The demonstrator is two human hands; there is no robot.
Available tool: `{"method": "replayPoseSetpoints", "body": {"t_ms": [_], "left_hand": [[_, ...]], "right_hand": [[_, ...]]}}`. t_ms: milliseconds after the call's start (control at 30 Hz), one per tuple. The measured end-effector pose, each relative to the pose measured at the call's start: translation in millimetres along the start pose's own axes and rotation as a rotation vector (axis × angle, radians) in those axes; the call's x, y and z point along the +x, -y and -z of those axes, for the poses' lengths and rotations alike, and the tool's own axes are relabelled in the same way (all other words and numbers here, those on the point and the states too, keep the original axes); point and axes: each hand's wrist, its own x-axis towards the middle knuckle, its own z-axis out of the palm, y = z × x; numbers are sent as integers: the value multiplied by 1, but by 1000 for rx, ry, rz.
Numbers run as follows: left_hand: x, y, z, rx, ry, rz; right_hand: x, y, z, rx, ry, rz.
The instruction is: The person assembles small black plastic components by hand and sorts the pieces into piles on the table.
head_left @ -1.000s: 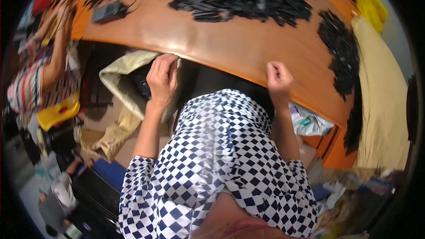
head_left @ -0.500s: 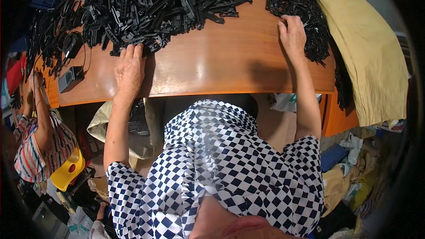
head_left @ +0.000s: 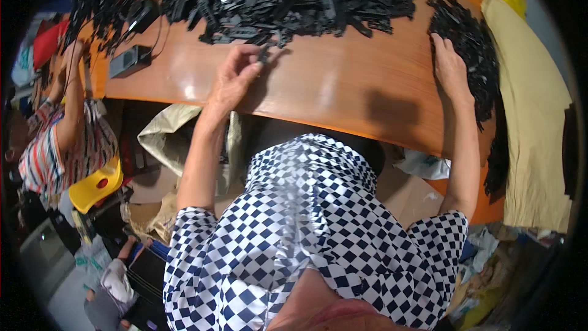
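Note:
A large heap of black plastic clips (head_left: 275, 6) lies along the far side of the brown table (head_left: 318, 79). Just below its near edge, my left hand (head_left: 229, 79) pinches one small black plastic clip (head_left: 263, 55) between thumb and fingers. A smaller pile of thin black plastic parts (head_left: 474, 55) sits at the right. Against that pile's left edge rests my right hand (head_left: 452, 70), its fingers stretched forward and loosely bent. Nothing shows in the right hand, though the undersides of its fingers are hidden.
A small dark box-shaped device (head_left: 130, 61) with a cord stands at the left. Tan cloth (head_left: 533, 122) hangs over the right edge. Below the table is an open pale sack (head_left: 168, 135). Another person in a striped shirt (head_left: 73, 141) works at far left, near a yellow stool (head_left: 97, 189).
The whole view has shifted and turned. My left hand has drawn back from the large heap's edge and now has a clip in its pinch. My right hand stays by the smaller pile.

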Motion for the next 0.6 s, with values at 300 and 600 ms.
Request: {"method": "replayPoseSetpoints", "body": {"t_ms": [300,600], "left_hand": [[-17,-26,-31,-1042,260,227],[-1,-43,-65,-993,218,181]], "right_hand": [[2,29,10,309,-158,14],[-5,193,36,1558,-430,-252]]}}
